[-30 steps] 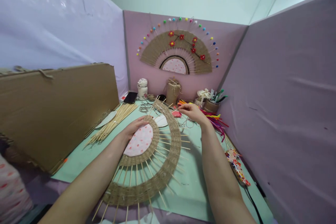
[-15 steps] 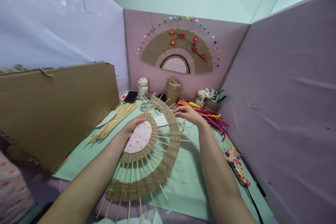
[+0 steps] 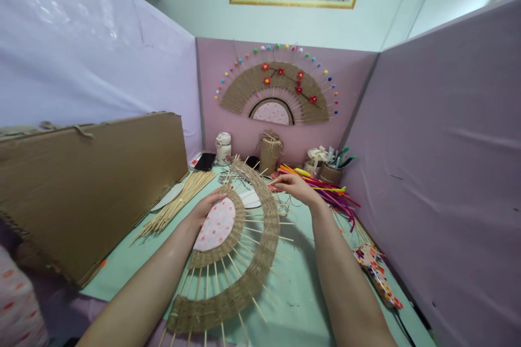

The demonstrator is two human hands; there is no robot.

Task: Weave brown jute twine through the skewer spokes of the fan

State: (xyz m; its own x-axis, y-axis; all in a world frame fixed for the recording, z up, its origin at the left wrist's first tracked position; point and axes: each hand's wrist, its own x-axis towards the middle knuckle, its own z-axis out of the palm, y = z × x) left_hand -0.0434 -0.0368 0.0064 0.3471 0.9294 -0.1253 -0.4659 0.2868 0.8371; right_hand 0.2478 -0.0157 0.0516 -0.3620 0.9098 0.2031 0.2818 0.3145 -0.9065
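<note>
A half-round woven fan (image 3: 266, 244) stands tilted above the table, with a pink spotted fabric centre, a narrow inner woven band and a wider outer one joined by thin bamboo sticks. My left hand (image 3: 209, 207) grips its inner part near the straight edge, thumb on the front and the other fingers hidden behind. At the fan's outer rim, my right hand (image 3: 293, 186) pinches the protruding end of one bamboo stick (image 3: 273, 182) between thumb and fingers. Other stick ends poke out all along the outer rim.
A finished fan (image 3: 277, 92) hangs on the pink back panel. Bamboo sticks (image 3: 179, 203) lie left beside a cardboard sheet (image 3: 97, 184). A phone (image 3: 204, 161), white jar (image 3: 223, 148), twine roll (image 3: 270, 153), pipe cleaners (image 3: 325, 195) and pen pot (image 3: 331, 172) stand behind; a patterned corded tool (image 3: 378, 276) lies right.
The view has tilted upward, so everything sits lower in the picture. Both hands keep their holds on the fan and stick, with little other movement.
</note>
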